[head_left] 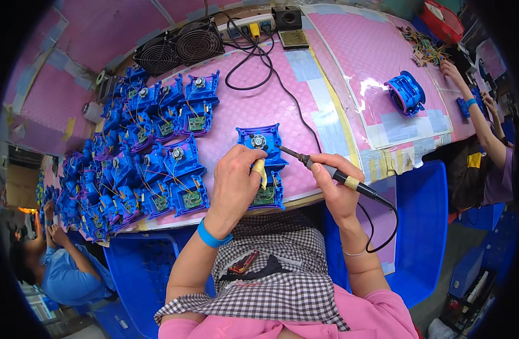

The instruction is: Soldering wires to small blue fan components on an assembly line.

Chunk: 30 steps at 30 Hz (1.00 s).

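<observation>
My right hand [339, 186] grips a soldering iron [333, 174] with a dark handle and a band of yellow tape. Its tip points left, at the right edge of a blue plastic housing [249, 137] with a round speaker set in it. Closed over the lower left of this housing, my left hand [237, 174] pinches a small yellow wrapped piece [260, 169]; what kind it is I cannot tell. Just below, nearest my body, a matching blue half holds a green circuit board [265, 196], partly hidden by that hand.
Rows of similar blue housings [177, 155] crowd the left of the pink-covered table. Twin fans [198, 42], a power strip [247, 29] and a sponge stand [294, 38] line the back. A round blue part [405, 93] sits right. Blue bins [422, 226] stand below; co-workers work at both sides.
</observation>
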{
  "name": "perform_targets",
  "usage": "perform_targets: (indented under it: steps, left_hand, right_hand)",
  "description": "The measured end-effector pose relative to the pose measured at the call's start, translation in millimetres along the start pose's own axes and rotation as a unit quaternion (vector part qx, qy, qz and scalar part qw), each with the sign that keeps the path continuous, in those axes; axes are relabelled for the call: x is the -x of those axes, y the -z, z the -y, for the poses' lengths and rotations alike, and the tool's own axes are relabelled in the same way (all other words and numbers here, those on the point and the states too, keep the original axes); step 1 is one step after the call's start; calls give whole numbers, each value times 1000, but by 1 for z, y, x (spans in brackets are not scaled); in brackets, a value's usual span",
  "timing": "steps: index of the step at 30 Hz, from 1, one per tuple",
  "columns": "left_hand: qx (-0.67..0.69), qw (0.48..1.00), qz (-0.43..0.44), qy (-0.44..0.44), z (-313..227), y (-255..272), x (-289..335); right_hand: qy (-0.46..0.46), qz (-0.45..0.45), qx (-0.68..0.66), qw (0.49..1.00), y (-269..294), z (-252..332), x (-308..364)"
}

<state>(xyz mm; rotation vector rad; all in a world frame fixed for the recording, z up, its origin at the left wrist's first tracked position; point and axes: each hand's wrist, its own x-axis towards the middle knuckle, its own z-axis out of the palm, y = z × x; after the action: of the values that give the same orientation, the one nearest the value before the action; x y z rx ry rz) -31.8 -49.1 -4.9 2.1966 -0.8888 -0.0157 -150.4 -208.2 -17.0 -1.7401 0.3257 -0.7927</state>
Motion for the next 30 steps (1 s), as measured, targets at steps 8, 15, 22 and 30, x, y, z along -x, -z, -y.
perform_targets:
  steps: [8, 15, 22, 30]
  left_hand:
    - [13, 1000, 6, 3, -3, 0, 0]
    - [11, 1000, 2, 11, -3, -1, 0]
    - [-7, 1000, 1, 7, -1, -1, -1]
    - [-5, 1000, -2, 7, 1, -2, 0]
  right_hand:
    - [10, 3, -1, 1000, 1, -4, 1]
    - [7, 6, 2, 1000, 2, -6, 1]
    - [2, 1, 1, 1000, 1, -6, 2]
    - [-15, 1, -10, 1000, 4, -8, 4]
